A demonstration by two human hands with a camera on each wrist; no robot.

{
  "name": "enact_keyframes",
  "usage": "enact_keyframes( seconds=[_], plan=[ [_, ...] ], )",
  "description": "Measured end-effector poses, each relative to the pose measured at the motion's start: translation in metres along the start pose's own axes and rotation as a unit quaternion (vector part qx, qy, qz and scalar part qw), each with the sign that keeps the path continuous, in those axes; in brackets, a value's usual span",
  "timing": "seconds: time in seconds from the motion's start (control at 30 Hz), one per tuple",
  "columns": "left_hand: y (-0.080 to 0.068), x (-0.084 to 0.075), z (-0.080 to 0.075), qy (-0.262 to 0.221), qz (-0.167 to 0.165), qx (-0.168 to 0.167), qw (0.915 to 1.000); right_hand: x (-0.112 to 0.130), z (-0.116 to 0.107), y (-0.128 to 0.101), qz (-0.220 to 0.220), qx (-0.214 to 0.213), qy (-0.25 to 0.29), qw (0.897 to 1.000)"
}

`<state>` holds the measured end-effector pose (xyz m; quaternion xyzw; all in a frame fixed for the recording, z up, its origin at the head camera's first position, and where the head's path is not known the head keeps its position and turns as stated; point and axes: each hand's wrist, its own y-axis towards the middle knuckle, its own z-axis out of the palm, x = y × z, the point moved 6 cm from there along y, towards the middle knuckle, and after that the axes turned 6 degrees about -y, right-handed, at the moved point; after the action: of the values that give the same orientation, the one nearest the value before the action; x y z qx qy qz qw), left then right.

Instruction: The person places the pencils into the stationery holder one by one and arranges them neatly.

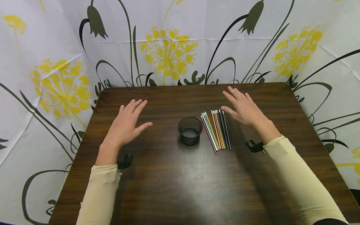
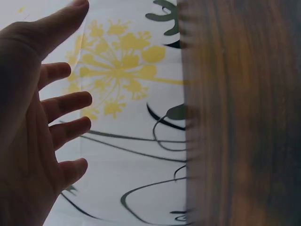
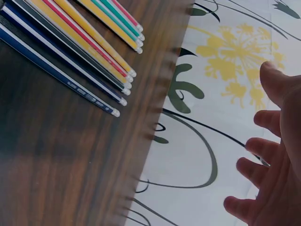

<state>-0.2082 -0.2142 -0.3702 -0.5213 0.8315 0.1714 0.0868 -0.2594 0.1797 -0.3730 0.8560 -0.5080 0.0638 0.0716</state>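
On the table [image 1: 168, 187], pencils [image 1: 216, 129] lie just beside the spread, empty right hand [image 1: 244, 107].

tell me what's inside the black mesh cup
The head view looks down into the black mesh cup: only its dark bottom shows, nothing inside. The near inner wall is hidden by the rim. The pencils lie on the table beside it.

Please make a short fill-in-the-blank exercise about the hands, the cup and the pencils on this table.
1. The black mesh cup contains ____ pencils.
2. The pencils lie on the table on the cup's ____ side.
3. The right hand and the left hand both have ____ fingers.

Missing words: no; right; straight
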Motion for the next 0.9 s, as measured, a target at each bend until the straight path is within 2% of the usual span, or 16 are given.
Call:
enact_keyframes(
  seconds=[0.17,0.33,0.43,0.53,0.7,0.8,0.9],
  plan=[
    [0.001,-0.006,0.014,-0.073,0.006,0.010,0.9973,-0.001,0.007,-0.002,0.010,0.000,-0.005,1.000],
    [0.004,-0.017,0.040,-0.177,0.009,0.022,0.9840,-0.005,0.022,-0.006,0.057,0.012,0.015,0.998],
    [0.007,-0.029,0.059,-0.248,0.025,0.027,0.9682,-0.009,0.035,-0.007,0.092,0.016,0.045,0.995],
    [0.013,-0.042,0.078,-0.314,0.041,0.036,0.9480,-0.016,0.049,-0.009,0.129,0.019,0.076,0.989],
    [0.020,-0.059,0.106,-0.406,0.034,0.049,0.9121,-0.028,0.072,-0.011,0.181,0.033,0.119,0.976],
    [0.024,-0.066,0.116,-0.443,0.028,0.051,0.8947,-0.034,0.084,-0.012,0.204,0.033,0.144,0.968],
    [0.027,-0.074,0.120,-0.471,0.028,0.052,0.8800,-0.039,0.094,-0.013,0.224,0.029,0.157,0.961]
  ],
)
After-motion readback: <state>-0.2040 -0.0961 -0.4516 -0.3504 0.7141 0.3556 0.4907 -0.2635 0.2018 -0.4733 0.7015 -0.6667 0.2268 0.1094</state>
